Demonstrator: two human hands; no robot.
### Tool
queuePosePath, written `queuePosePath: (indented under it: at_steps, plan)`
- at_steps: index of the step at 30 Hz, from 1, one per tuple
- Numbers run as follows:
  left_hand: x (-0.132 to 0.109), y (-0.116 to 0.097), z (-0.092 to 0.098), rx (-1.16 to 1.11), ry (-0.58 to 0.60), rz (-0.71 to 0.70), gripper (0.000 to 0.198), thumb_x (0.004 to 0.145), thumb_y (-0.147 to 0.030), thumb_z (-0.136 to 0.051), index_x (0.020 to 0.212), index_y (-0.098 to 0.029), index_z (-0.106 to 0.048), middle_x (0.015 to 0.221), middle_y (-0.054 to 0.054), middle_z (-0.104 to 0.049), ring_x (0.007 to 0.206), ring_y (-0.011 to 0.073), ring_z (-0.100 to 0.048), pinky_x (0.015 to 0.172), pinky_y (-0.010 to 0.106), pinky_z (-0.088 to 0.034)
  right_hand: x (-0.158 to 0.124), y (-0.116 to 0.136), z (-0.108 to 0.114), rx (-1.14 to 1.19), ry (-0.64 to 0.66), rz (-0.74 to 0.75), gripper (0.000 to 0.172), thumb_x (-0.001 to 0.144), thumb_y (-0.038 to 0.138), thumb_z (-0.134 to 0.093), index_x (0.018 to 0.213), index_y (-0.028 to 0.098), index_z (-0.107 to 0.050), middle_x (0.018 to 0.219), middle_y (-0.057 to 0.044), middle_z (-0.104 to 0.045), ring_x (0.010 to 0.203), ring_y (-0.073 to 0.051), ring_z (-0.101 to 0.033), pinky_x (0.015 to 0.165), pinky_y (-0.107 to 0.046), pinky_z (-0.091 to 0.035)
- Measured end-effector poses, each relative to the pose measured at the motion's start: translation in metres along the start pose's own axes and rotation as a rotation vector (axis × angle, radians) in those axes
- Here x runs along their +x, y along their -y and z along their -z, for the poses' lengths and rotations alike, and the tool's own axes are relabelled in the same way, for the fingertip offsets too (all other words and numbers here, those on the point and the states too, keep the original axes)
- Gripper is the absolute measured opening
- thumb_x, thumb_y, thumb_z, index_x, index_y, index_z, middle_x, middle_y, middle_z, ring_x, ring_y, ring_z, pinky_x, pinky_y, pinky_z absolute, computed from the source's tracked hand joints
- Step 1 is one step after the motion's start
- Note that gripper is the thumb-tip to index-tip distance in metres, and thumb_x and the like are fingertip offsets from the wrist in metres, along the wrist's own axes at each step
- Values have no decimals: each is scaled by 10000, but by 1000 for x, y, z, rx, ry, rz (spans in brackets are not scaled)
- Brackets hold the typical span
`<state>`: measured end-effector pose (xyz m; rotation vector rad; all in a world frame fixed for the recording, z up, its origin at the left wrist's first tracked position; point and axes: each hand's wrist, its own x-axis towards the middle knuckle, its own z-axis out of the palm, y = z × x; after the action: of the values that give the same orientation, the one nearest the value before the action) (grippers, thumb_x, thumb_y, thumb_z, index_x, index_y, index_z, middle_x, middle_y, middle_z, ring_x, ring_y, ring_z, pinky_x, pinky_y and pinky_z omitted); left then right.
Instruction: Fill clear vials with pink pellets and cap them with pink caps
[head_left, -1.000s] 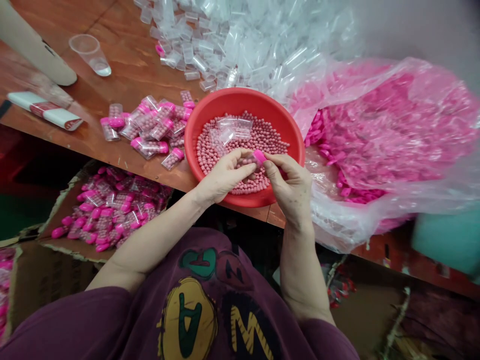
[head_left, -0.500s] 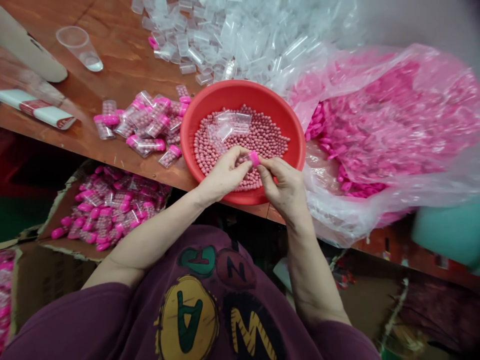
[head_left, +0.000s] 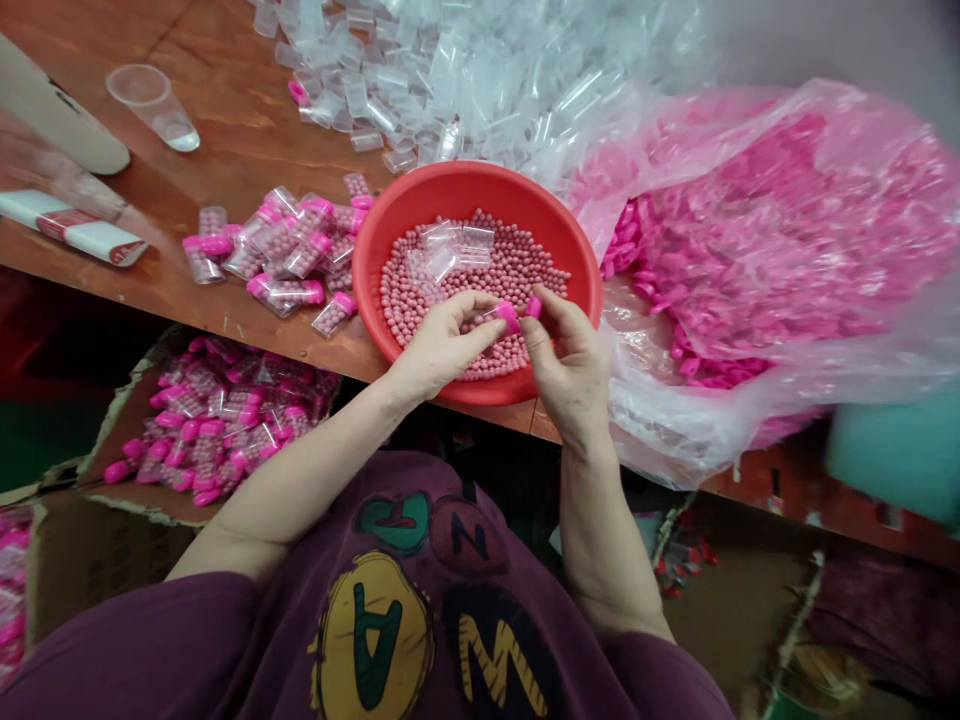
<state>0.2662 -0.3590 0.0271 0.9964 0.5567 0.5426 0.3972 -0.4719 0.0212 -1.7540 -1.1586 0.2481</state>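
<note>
My left hand (head_left: 442, 350) is closed around a small clear bottle, its pink top (head_left: 508, 318) pointing right; the fingers cover most of its body. Pinched between the thumb and forefinger of my right hand (head_left: 571, 368) is a small pink cap (head_left: 533, 307), slightly apart from the bottle. Both hands are over the near side of a red basin (head_left: 365, 285). Pink beads (head_left: 525, 262) cover the basin's bottom, and several clear empty containers (head_left: 450, 250) lie on them.
Filled pink-capped bottles (head_left: 289, 250) are heaped left of the basin, with more in a cardboard box (head_left: 120, 410) below the table. Clear containers (head_left: 420, 80) pile up behind. A plastic bag of pink caps (head_left: 772, 230) stands right. A clear cup (head_left: 154, 105) lies far left.
My right hand has drawn slightly right, away from the bottle's pink top, and a pink cap now shows between its fingers. My left hand keeps its hold on the bottle.
</note>
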Motion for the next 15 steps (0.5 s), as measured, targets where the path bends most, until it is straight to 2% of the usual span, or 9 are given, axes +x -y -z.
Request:
queuePosePath:
  at_steps: [3, 5, 6, 9, 12, 15]
  plan:
    - [1, 0, -3, 0, -47, 37, 138, 869, -73, -765, 947, -153, -684, 823, -17, -721, 720, 80, -635, 702, 193, -507, -3, 11, -4, -224, 158, 124, 638, 965, 363, -679, 1580, 262, -543, 1421, -135, -683, 1328, -326, -639, 1195, -608, -525]
    - [1, 0, -5, -8, -78, 73, 138, 878, -68, -761, 944, -153, -676, 766, -31, -691, 664, 74, -616, 657, 191, -491, -6, 11, -13, -345, 156, 148, 803, 905, 369, -726, 1640, 194, -454, 1479, -191, -637, 1377, -383, -588, 1208, -678, -483]
    - [2, 0, -5, -8, -91, 82, 133, 885, -68, -758, 942, -153, -673, 747, -36, -678, 640, 70, -604, 640, 191, -484, -7, 9, -18, -393, 125, 153, 827, 893, 377, -732, 1637, 157, -444, 1487, -219, -625, 1374, -404, -582, 1201, -699, -474]
    - [1, -1, -7, -1, -117, 73, 124, 895, -69, -758, 928, -152, -672, 745, -39, -667, 629, 61, -591, 635, 187, -480, -7, 1, -33, -458, 32, 186, 728, 911, 367, -686, 1569, 120, -496, 1434, -246, -652, 1294, -409, -620, 1168, -696, -492]
    - [1, -1, -8, -4, -111, 74, 134, 885, -80, -781, 924, -153, -675, 761, -36, -667, 645, 61, -592, 645, 187, -483, -4, -2, -39, -451, 9, 218, 645, 923, 354, -652, 1521, 146, -533, 1360, -222, -688, 1222, -388, -653, 1136, -661, -521]
    - [1, -1, -8, -12, -120, 97, 139, 885, -83, -776, 930, -159, -668, 752, -39, -657, 645, 67, -582, 641, 191, -480, 0, -2, -40, -477, -4, 263, 616, 936, 380, -639, 1487, 117, -557, 1301, -231, -706, 1176, -383, -670, 1093, -633, -545]
